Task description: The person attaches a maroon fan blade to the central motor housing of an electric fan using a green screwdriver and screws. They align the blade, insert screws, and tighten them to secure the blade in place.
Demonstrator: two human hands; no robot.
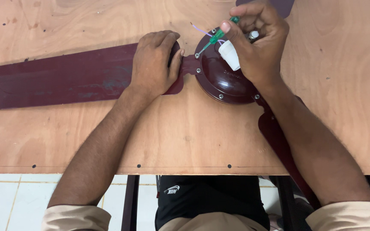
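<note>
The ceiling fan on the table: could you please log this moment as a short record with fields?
Surface: plywood table
Object: maroon ceiling fan, motor housing facing up
Left hand: pressed flat on the blade near its bracket
Right hand: holds a green-handled screwdriver, tip at a screw on the housing rim
Other parts: white cap at the hub, thin purple wire

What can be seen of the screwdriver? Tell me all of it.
The screwdriver is slim, with a clear green plastic handle and a thin metal shaft. It lies slanted, handle up toward the right, tip down to the left on a screw near the rim of the dark red fan motor housing. The right hand pinches its handle between thumb and fingers, hiding the upper end. Nothing else touches it.
</note>
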